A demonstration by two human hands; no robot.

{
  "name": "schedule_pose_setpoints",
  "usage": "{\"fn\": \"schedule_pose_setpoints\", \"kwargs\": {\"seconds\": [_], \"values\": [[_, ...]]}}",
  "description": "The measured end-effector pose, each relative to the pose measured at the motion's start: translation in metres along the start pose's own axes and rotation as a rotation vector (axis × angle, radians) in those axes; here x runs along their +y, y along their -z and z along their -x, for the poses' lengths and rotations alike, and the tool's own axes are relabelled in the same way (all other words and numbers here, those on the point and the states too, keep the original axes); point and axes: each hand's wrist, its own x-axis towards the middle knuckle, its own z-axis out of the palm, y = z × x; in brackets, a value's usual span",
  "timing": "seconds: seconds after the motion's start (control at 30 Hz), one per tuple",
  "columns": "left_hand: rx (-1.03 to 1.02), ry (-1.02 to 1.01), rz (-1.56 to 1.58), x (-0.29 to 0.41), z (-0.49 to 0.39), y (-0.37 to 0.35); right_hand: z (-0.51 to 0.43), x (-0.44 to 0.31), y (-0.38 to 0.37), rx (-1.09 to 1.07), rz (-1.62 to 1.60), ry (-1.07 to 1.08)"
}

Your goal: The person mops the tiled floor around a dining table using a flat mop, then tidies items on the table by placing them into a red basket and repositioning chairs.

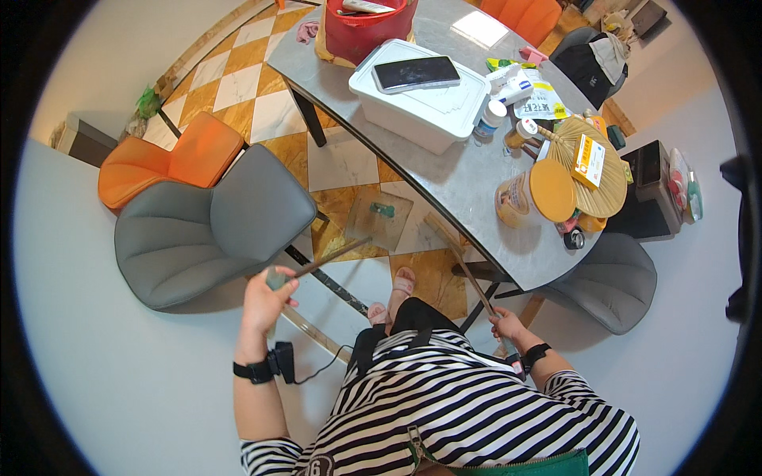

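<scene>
My left hand is closed around the upper end of a long dustpan handle, which slants down to the right. At its lower end is a translucent dustpan over the tiled floor, with a small green patch on it; whether that is a part or debris cannot be told. My right hand grips a long broom handle beside the table's near end. This handle runs down to a pale brown broom head near the floor, apart from the dustpan and right of it.
A grey table with a dark edge carries a lidded white box, a phone, a red bucket, a yellow-lidded tub and a palm-leaf fan. Grey and orange chairs stand left; another grey chair stands right.
</scene>
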Motion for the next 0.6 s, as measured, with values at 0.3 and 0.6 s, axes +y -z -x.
{"fn": "schedule_pose_setpoints", "kwargs": {"seconds": [0.3, 0.6], "values": [[-0.053, 0.042, -0.072, 0.177, -0.035, 0.064, -0.004, -0.047, 0.022, -0.072, 0.055, -0.034], [-0.043, 0.048, -0.112, 0.286, -0.083, 0.15, 0.029, -0.075, -0.002, 0.041, 0.238, 0.054]]}}
